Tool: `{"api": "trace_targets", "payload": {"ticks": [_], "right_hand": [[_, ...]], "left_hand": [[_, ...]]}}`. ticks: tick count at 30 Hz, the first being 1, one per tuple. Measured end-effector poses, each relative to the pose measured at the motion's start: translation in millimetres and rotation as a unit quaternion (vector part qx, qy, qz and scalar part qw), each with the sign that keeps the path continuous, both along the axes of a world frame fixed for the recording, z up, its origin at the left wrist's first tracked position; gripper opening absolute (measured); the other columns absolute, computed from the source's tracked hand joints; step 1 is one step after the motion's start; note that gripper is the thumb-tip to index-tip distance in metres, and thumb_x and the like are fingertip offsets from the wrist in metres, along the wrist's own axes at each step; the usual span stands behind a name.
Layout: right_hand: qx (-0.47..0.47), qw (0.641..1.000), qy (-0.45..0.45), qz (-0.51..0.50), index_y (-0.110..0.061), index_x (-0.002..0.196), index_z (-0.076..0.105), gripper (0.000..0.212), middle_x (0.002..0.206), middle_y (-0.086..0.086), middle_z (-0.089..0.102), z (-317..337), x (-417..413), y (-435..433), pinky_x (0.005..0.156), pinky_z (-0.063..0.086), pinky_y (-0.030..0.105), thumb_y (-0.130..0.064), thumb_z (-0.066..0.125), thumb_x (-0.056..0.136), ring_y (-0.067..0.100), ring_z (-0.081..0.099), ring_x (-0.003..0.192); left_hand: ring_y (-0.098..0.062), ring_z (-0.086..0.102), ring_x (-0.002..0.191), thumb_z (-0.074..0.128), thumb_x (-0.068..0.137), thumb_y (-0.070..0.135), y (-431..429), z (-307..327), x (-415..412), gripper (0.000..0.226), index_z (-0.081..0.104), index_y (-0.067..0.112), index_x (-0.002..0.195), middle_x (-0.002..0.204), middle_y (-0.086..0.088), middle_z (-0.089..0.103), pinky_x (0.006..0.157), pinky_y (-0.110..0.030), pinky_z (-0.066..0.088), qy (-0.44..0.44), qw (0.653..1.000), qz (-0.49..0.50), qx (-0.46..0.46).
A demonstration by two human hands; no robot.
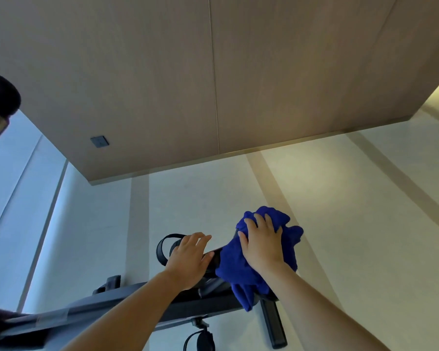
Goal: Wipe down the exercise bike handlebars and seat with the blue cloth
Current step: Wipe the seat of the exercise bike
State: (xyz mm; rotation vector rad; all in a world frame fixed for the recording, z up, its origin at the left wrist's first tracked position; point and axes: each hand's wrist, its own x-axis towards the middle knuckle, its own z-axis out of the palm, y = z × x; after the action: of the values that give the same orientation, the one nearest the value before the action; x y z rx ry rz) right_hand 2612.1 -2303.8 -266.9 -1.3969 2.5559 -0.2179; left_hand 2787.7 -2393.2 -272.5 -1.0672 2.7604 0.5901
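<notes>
1. The blue cloth (232, 267) is being pressed down by the right hand (262, 245). The fingers are being held spread and nearly straight, flat on the fabric, with nothing being pinched.
2. The cloth is being kept bunched beneath that hand. Folds are being pushed out past the fingertips at 12 o'clock and past the hand's edge at 3 o'clock, and a tail is being left hanging at 6 o'clock.
3. The cloth is being carried by a dark, glossy part of the exercise bike (86, 307); which part it is cannot be told.
4. The left hand (190, 259) is being rested on the same dark part, at 9 o'clock of the cloth and just beside it. Its fingers are being held loose and almost straight, the thumb is being pointed toward the cloth, and nothing is being held.
5. A strapped pedal (166, 245) is being partly hidden by the left hand, at its 10 o'clock. A second strapped pedal (200, 340) is being shown at 6 o'clock of the cloth, well below it.
6. The bike is being shown standing on a pale floor (340, 198), with a wood-panelled wall (162, 72) at 12 o'clock.
</notes>
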Motion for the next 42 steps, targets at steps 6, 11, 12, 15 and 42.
{"api": "trace_targets", "payload": {"ticks": [6, 11, 12, 15, 42], "right_hand": [[-0.121, 0.963, -0.218, 0.099, -0.024, 0.13, 0.041, 0.044, 0.137, -0.009, 0.045, 4, 63, 2, 0.107, 0.03, 0.031, -0.025, 0.057, 0.09, 0.014, 0.04, 0.126], [-0.223, 0.933, -0.275, 0.06, -0.029, 0.132, 0.04, 0.049, 0.139, -0.023, 0.031, 4, 60, 21, 0.106, 0.022, 0.012, -0.033, 0.06, 0.088, -0.008, 0.026, 0.129], [-0.236, 0.936, -0.257, 0.047, -0.029, 0.132, 0.041, 0.044, 0.138, -0.024, 0.032, 5, 54, 27, 0.106, 0.024, 0.013, -0.033, 0.055, 0.09, -0.009, 0.027, 0.128], [-0.221, 0.957, -0.184, 0.029, -0.028, 0.132, 0.042, 0.038, 0.136, -0.023, 0.036, 9, 40, 42, 0.101, 0.027, 0.009, -0.023, 0.046, 0.095, -0.004, 0.035, 0.126], [-0.079, 0.987, -0.11, 0.086, -0.013, 0.144, 0.027, 0.049, 0.156, -0.004, 0.015, -19, 11, 48, 0.111, 0.018, 0.018, -0.012, 0.042, 0.098, 0.008, 0.014, 0.142]], "left_hand": [[-0.017, 0.028, 0.135, 0.04, 0.091, 0.054, -1, 6, 28, 0.063, 0.024, 0.024, 0.144, 0.148, 0.004, 0.032, 0.11, -0.037, 0.03, 0.032, 0.999, -0.027, 0.028], [-0.018, 0.028, 0.135, 0.048, 0.083, 0.061, -5, 4, 48, 0.077, 0.021, 0.024, 0.145, 0.149, 0.004, 0.028, 0.11, -0.038, 0.032, 0.047, 0.997, -0.032, 0.051], [-0.019, 0.027, 0.135, 0.05, 0.082, 0.061, -3, 4, 47, 0.079, 0.019, 0.024, 0.145, 0.15, 0.004, 0.026, 0.109, -0.037, 0.032, 0.052, 0.997, -0.034, 0.052], [-0.02, 0.02, 0.137, 0.051, 0.081, 0.061, 6, 7, 30, 0.085, 0.01, 0.028, 0.147, 0.152, 0.002, 0.016, 0.109, -0.036, 0.031, 0.067, 0.995, -0.065, 0.025], [-0.024, 0.024, 0.133, 0.036, 0.098, 0.033, 22, 5, -47, 0.051, 0.021, 0.021, 0.145, 0.152, -0.004, 0.017, 0.106, -0.034, 0.035, -0.017, 0.994, -0.097, -0.053]]}}
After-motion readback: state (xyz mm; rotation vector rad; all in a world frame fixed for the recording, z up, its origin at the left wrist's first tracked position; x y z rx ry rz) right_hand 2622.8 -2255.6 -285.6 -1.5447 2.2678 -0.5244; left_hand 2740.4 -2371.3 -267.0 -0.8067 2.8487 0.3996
